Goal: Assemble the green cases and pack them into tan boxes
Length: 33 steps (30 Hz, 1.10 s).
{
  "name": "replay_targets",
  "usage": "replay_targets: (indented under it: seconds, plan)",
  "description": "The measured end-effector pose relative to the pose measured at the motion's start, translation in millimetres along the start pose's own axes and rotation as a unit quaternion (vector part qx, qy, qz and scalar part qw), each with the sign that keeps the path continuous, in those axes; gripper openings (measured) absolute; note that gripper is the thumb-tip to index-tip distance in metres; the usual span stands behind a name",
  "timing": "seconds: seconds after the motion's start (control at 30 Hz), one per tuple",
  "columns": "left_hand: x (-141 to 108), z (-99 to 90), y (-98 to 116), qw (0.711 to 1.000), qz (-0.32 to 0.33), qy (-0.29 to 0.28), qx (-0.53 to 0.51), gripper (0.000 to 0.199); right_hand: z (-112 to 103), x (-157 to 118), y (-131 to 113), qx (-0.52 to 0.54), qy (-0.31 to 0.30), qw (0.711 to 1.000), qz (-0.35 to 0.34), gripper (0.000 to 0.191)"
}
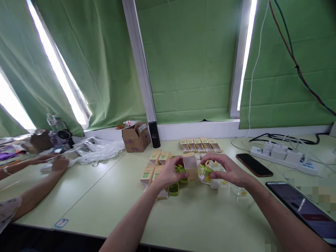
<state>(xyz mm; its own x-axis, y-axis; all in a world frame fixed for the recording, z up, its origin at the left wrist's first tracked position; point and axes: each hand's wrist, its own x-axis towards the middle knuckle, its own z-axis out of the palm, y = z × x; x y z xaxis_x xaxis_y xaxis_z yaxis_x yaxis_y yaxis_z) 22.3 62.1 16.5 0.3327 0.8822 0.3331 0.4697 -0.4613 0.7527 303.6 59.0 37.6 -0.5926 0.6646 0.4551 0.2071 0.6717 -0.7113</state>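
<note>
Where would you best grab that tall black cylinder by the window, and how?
Probably around the middle of the black cylinder, coming from the right. It stands on end, slim and round, so an encircling grip should suit. The brown cardboard box crowds its left, the white sill lies behind, and small cartons stand in front; its right side looks open.

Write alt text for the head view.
The left hand holds an open box and the right hand a clear-and-green container above a pale table. More boxes stand nearby, two phones lie to the right, and another person's arms are at the left.
</note>
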Motion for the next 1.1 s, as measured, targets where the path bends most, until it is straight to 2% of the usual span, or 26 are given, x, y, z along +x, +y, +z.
replay_targets:
  seconds: [0.1,0.2,0.47,0.63,0.7,0.83,0.9,1.0,1.1]
  plan:
    - [-3.3,3.9,4.5,0.999,0.008,-0.051,0.009,0.036,-3.3,-0.3,3.3,0.042,0.053,0.997,-0.023,0.039]
    - [-5.5,8.2,3.9,0.994,0.023,-0.100,0.028,0.040,-2.5,0.2,7.3,0.029,0.089,0.995,-0.027,0.042]
    - [-11.5,17.2,7.6,0.983,0.015,-0.132,0.128,0.054,-1.6,0.1,19.1,0.021,0.129,0.990,-0.046,0.038]
    - [-12.0,13.2,3.3,0.987,0.051,-0.121,0.090,0.084,-1.6,-0.8,29.4,0.007,0.168,0.985,-0.041,0.039]
    - [-12.0,9.7,2.7,0.990,0.080,-0.102,0.051,0.074,-1.3,-0.3,31.4,0.008,0.180,0.983,-0.038,0.041]
    - [-13.9,6.7,9.3,0.984,0.168,-0.061,-0.001,0.026,-0.2,1.3,30.4,0.013,0.210,0.977,-0.039,0.043]
    - [-15.3,8.8,13.0,0.982,0.181,-0.061,0.009,0.010,0.3,1.9,29.4,0.011,0.218,0.975,-0.040,0.043]
    - [-16.7,15.4,13.7,0.981,0.174,-0.070,0.046,0.011,0.5,2.3,29.3,0.009,0.222,0.974,-0.039,0.043]
    - [-16.0,22.9,10.2,0.981,0.167,-0.050,0.085,0.019,0.7,1.8,29.9,0.005,0.224,0.974,-0.042,0.042]
